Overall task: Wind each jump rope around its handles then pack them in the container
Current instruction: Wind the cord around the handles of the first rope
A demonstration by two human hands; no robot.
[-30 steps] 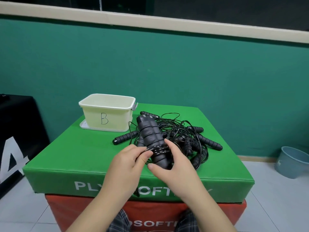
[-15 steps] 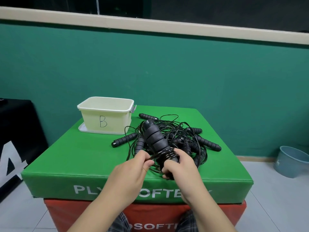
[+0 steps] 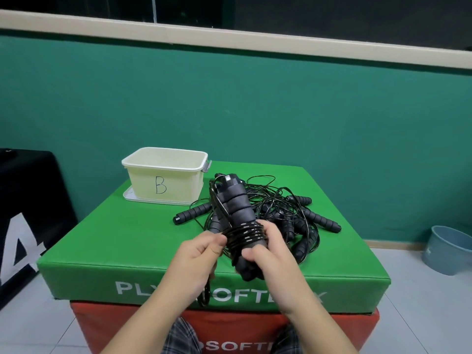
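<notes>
Right hand (image 3: 273,254) clamped round paired black handles (image 3: 236,208), tilted up toward 11 o'clock. Left hand (image 3: 196,254) pinches black cord (image 3: 245,235) at coils round handles. Loose rope pile (image 3: 288,215) at 1 o'clock of hands on green box (image 3: 122,233). Cream container "B" (image 3: 163,180) at 10 o'clock.

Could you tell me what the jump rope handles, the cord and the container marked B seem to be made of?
Handles: matte black foam, judging by the soft ribbed segments. Cord: thin glossy black, likely plastic-coated; highlights glint along the coils. Container: cream plastic, smooth, slightly shiny moulded rim.
</notes>
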